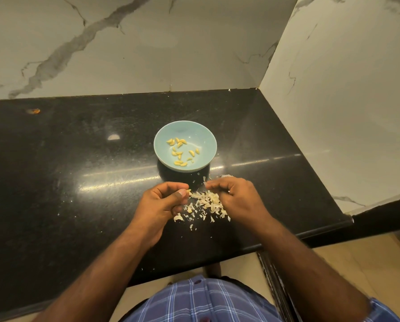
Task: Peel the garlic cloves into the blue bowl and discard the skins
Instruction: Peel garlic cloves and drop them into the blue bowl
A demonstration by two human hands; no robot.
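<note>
On the black bench (pixel 78 159), loose skins (pixel 206 203) lie between the hands, left hand (pixel 164 203) pinching a garlic clove (pixel 189 191), right hand (pixel 236 198) curled among skins, blue bowl (pixel 206 140) just beyond.

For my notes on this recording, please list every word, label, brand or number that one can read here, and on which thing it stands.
None: no readable text appears anywhere.
The blue bowl is plain.
The black countertop, the marble wall and the checked shirt carry no writing.
</note>
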